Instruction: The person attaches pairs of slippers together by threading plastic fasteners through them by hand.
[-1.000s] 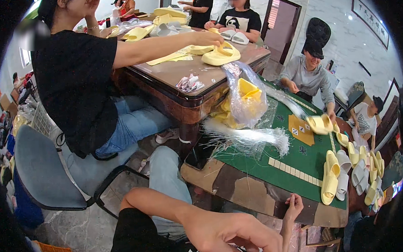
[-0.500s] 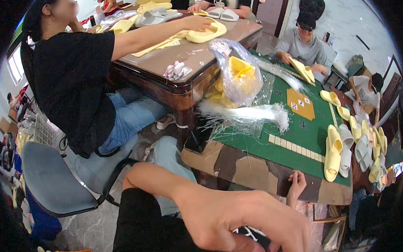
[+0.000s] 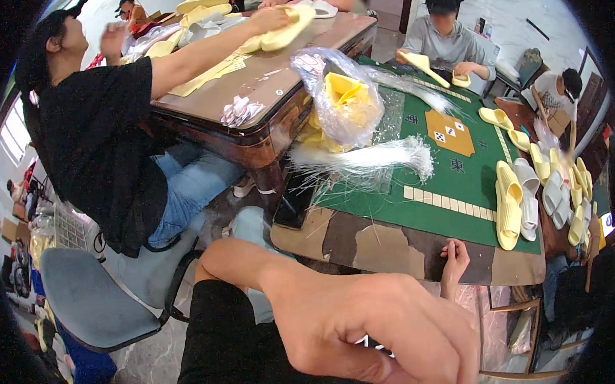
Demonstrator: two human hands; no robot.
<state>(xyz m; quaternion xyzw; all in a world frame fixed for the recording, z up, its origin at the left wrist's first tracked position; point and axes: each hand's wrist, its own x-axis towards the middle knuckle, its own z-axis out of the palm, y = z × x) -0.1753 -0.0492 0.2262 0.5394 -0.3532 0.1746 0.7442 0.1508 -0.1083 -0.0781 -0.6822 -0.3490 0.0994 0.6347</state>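
Observation:
My left hand (image 3: pixel 373 318) crosses the lower middle, close to the camera, back upward and wrist bent, with a black sleeve (image 3: pixel 221 337) on the forearm. Its fingers curl down toward the thumb. The fingertips run past the lower edge, so what lies in them, if anything, is hidden. Behind it, my much smaller right hand (image 3: pixel 455 254) rests at the near edge of the green-topped table (image 3: pixel 383 220), loosely bent with fingers slightly apart and nothing visible in it. Nearest on the tabletop are a row of pale tiles (image 3: pixel 450 204) and a yellow slipper (image 3: pixel 508 205).
A bundle of white plastic strands (image 3: pixel 381 161) and a clear bag (image 3: pixel 348 102) of yellow pieces lie on the green table. Grey and yellow slippers line its right side. A person in black (image 3: pixel 96 145) sits left at a brown table (image 3: pixel 276 78), near a grey chair (image 3: pixel 94 297).
The view has shifted slightly. The person in black has lifted a yellow slipper off the brown table. The person in grey has moved two yellow slippers apart. My hands keep nearly the same pose.

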